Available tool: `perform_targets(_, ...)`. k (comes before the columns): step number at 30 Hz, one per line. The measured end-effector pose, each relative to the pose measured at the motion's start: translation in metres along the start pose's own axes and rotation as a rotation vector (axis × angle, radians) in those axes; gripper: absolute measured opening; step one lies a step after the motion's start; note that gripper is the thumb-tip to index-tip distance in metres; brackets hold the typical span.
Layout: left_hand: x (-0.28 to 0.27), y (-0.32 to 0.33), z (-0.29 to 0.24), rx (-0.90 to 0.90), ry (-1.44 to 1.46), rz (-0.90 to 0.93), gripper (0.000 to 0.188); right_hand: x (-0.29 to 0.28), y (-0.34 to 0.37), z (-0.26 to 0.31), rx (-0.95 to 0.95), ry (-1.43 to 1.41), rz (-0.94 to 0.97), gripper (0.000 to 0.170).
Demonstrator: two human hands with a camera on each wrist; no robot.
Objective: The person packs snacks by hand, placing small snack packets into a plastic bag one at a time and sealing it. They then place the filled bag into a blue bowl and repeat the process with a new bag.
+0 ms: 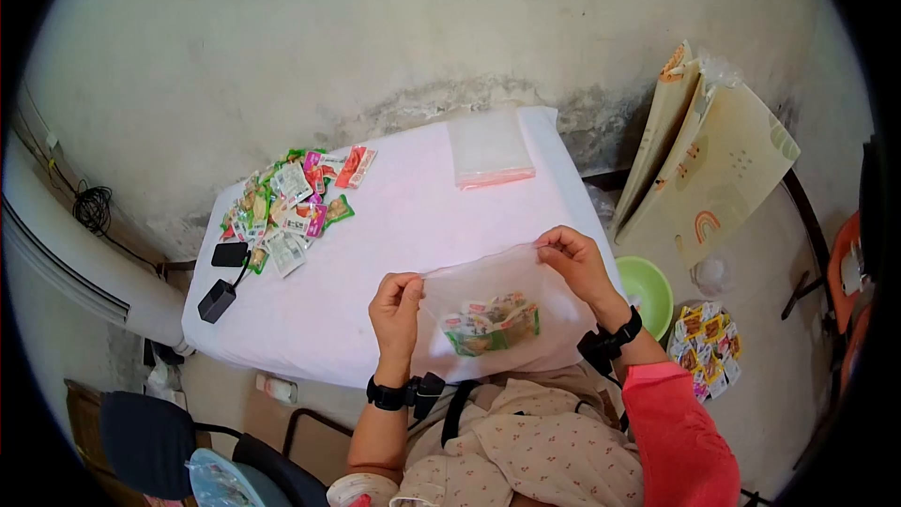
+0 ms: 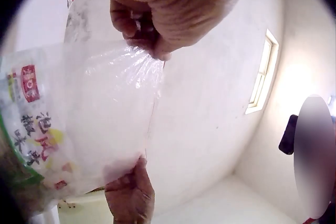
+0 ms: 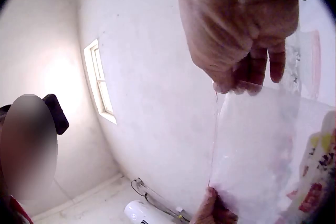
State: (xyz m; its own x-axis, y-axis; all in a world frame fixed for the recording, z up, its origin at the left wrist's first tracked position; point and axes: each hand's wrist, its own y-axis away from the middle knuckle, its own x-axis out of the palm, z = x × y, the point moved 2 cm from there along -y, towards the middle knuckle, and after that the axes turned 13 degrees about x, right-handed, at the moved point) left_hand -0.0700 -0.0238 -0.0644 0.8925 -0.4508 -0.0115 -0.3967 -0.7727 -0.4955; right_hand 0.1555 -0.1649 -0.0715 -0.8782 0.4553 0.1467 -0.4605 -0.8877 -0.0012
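Head view: clear bag [image 1: 483, 280], pinched by left hand [image 1: 396, 310] at ten o'clock and right hand [image 1: 578, 267] at two, seemingly risked spilling its packets [image 1: 490, 327] if either slipped.

We are wearing a beige garment [image 1: 535, 441] sprinkled with small reddish motifs, a coral-red sleeve [image 1: 676, 432] on the right, and black wristbands [image 1: 387, 395] carrying boxy black cameras [image 1: 429, 396]. On our head, a dark, block-shaped device [image 2: 287, 134] is jutting out.
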Motion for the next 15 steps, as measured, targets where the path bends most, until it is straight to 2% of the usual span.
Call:
perform_targets(8, -0.0004, 0.0032, -0.0001, -0.1, 0.082, -0.051, 0.008, 0.0016, -0.0007, -0.0053, -0.013, -0.018, -0.066, 0.008)
perform_targets(15, -0.0009, 0.0036, 0.0009, -0.098, 0.072, -0.054, 0.007, 0.0019, -0.0008, -0.0059, -0.009, -0.04, -0.095, 0.007)
